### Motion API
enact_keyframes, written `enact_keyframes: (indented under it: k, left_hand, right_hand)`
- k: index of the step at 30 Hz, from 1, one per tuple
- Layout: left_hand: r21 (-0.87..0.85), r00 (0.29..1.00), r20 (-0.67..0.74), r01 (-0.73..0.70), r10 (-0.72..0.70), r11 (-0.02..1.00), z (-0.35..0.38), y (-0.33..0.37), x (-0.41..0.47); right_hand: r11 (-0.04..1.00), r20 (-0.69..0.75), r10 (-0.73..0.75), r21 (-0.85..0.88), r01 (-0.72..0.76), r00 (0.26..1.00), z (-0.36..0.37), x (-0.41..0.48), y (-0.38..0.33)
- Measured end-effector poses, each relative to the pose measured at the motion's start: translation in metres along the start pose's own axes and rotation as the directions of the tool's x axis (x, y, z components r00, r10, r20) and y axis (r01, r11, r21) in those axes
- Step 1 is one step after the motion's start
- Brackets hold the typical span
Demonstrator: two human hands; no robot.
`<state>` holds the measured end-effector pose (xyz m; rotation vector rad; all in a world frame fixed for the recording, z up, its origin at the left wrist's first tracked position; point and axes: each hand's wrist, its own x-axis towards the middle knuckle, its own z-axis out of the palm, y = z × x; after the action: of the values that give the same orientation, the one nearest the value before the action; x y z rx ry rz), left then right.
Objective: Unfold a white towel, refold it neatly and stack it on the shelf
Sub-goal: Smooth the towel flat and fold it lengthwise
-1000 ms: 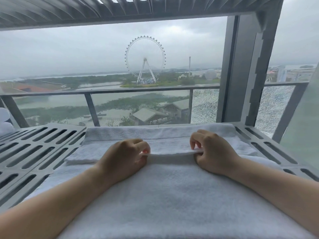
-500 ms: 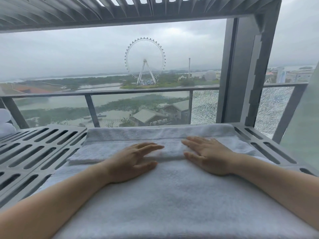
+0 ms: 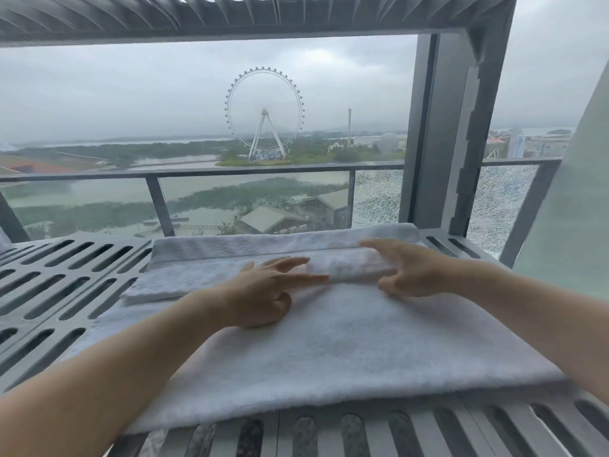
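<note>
A white towel [image 3: 329, 351] lies spread across the grey slotted shelf [image 3: 66, 282], with folded layers stepped up at its far side. My left hand [image 3: 263, 291] rests flat on the towel near the fold line, fingers spread and pointing right. To its right, my right hand [image 3: 408, 268] hovers over the folded layers, fingers apart and pointing left; I cannot tell if it touches them. Neither hand grips the cloth.
A slotted upper shelf [image 3: 230, 14] hangs overhead. A grey upright post [image 3: 438, 133] stands at the back right. Behind the shelf are a window and a balcony railing [image 3: 197, 174]. A pale panel [image 3: 573, 209] rises at the far right.
Both hands let go of the pinched towel edge and flattened out. The left hand stays by the fold line; the right has lifted and reached over the folded layers.
</note>
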<state>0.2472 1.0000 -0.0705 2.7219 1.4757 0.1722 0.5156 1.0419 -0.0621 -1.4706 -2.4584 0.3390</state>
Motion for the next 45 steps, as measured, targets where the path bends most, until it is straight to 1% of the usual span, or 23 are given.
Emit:
enact_keyframes:
  k: [2,4,6,8,11,13,16,17,19,20,22,25,29,31,34,38,42,45]
  left_hand:
    - [0.025,0.999,0.008,-0.033,0.033,0.999,-0.005,0.005,0.006]
    - [0.008,0.996,-0.003,-0.09,0.09,0.996,-0.005,0.016,0.017]
    - [-0.053,0.993,-0.027,-0.114,0.113,0.992,0.001,0.029,0.029]
    - [-0.086,0.997,-0.026,-0.074,0.072,0.994,0.008,0.036,0.04]
    - [-0.04,1.0,-0.013,-0.016,0.016,0.999,0.016,0.034,0.047]
    - [-0.057,0.999,-0.048,-0.018,0.015,0.998,0.018,0.032,0.046]
    - [-0.054,0.991,-0.111,-0.086,0.079,0.995,0.017,0.035,0.045]
    - [-0.032,0.989,-0.101,-0.109,0.105,0.994,0.017,0.037,0.046]
    - [0.004,0.992,-0.024,-0.122,0.122,0.992,0.017,0.039,0.047]
    - [0.007,0.993,0.016,-0.121,0.121,0.993,0.017,0.039,0.047]
    - [-0.012,0.99,0.053,-0.127,0.127,0.992,0.018,0.038,0.046]
    - [-0.055,0.989,0.06,-0.135,0.138,0.989,0.017,0.036,0.043]
    - [-0.059,0.983,0.073,-0.162,0.166,0.985,0.016,0.036,0.035]
    - [-0.069,0.98,0.075,-0.18,0.185,0.981,0.015,0.035,0.029]
    - [-0.052,0.976,0.088,-0.194,0.198,0.98,0.014,0.036,0.024]
    - [-0.033,0.977,0.107,-0.184,0.186,0.982,0.012,0.04,0.021]
    - [-0.03,0.976,0.106,-0.187,0.189,0.982,0.012,0.041,0.02]
    - [-0.02,0.98,0.06,-0.19,0.191,0.982,0.013,0.041,0.02]
  right_hand:
    - [0.993,0.047,0.012,0.115,-0.017,0.999,-0.011,-0.002,0.01]
    - [0.985,0.013,0.006,0.173,-0.009,1.0,-0.022,0.002,0.015]
    - [0.989,-0.034,0.011,0.146,-0.006,0.999,-0.028,0.007,0.019]
    - [0.997,-0.022,0.007,0.078,-0.005,1.0,-0.028,0.01,0.022]
    - [0.998,0.024,0.002,-0.057,-0.001,1.0,-0.023,0.009,0.021]
    - [0.999,0.05,-0.015,-0.03,0.017,0.999,-0.02,0.008,0.022]
    - [0.999,0.04,0.001,0.036,-0.002,0.999,-0.023,0.006,0.025]
    - [1.0,0.029,0.01,0.029,-0.011,1.0,-0.024,0.005,0.027]
    - [1.0,0.001,0.015,0.026,-0.015,1.0,-0.021,0.005,0.029]
    - [0.999,-0.018,0.015,0.036,-0.015,1.0,-0.018,0.004,0.03]
    - [0.999,-0.057,0.009,0.039,-0.007,0.998,-0.011,0.002,0.029]
    - [1.0,-0.044,-0.014,-0.019,0.013,0.999,-0.005,0.001,0.032]
    - [0.993,0.042,0.046,-0.114,-0.041,0.998,-0.013,-0.001,0.034]
    - [0.988,0.058,0.045,-0.153,-0.036,0.997,-0.021,0.0,0.032]
    - [0.992,0.02,0.026,-0.122,-0.024,0.999,-0.018,0.001,0.033]
    - [1.0,0.03,0.019,0.001,-0.019,0.999,-0.005,-0.005,0.045]
    - [0.998,-0.004,0.051,-0.04,-0.051,0.999,-0.009,-0.007,0.049]
    - [0.992,-0.025,0.088,-0.092,-0.09,0.996,-0.011,-0.007,0.04]
